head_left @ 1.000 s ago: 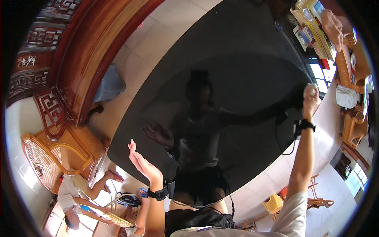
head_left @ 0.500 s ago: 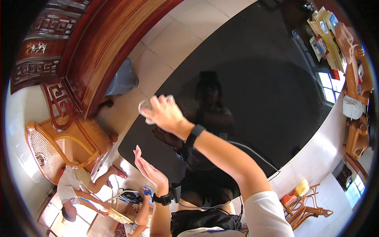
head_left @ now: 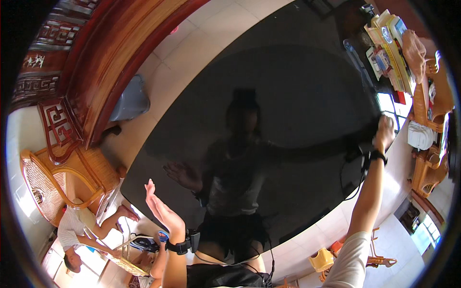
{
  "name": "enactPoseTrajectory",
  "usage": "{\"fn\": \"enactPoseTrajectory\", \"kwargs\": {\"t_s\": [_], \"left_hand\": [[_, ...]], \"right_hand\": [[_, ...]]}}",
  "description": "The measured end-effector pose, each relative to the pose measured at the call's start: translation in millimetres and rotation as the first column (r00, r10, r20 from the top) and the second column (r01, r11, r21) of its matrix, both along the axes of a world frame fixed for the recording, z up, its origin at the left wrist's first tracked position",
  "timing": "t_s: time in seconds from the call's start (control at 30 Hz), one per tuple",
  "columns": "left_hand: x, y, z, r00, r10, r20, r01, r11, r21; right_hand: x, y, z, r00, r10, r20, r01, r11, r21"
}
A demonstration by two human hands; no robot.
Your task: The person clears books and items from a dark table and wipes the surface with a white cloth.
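Observation:
A glossy black tabletop [head_left: 297, 115] spreads out in front of me and mirrors my body and arms. My right hand [head_left: 384, 132] is stretched far to the right, at the table's right edge beside the bright window reflection. Its fingers are curled closed, and what is inside them is hidden. At the near left edge my left hand [head_left: 163, 209] is raised with its fingers stretched out and nothing in it. Dark straps circle both wrists, the left one carrying a small black box [head_left: 194, 241].
Stacked books [head_left: 391, 53] and a brown cloth [head_left: 414, 55] lie at the far right, near a white bag [head_left: 421, 136]. A wooden armchair [head_left: 81, 168] and a grey bin [head_left: 132, 98] stand left. Another person [head_left: 72, 235] sits lower left. A yellow stool [head_left: 321, 260] stands lower right.
My right arm has swung from the table's left side to its right edge. A pale thing showed at that hand earlier. My left hand stays open, slightly further left in view.

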State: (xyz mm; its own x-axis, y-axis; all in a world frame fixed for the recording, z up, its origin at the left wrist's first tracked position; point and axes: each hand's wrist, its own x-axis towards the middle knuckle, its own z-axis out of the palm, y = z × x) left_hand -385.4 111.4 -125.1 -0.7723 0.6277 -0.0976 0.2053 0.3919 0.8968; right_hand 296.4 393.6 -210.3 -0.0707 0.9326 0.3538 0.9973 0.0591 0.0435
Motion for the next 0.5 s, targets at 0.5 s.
{"fn": "enactPoseTrajectory", "kwargs": {"t_s": [0.5], "left_hand": [[1,-18,39,0.999,-0.001,0.053,-0.005,0.992,0.129]], "right_hand": [[-136,-95,54,0.621,-0.669,-0.409,0.669,0.724,-0.170]]}}
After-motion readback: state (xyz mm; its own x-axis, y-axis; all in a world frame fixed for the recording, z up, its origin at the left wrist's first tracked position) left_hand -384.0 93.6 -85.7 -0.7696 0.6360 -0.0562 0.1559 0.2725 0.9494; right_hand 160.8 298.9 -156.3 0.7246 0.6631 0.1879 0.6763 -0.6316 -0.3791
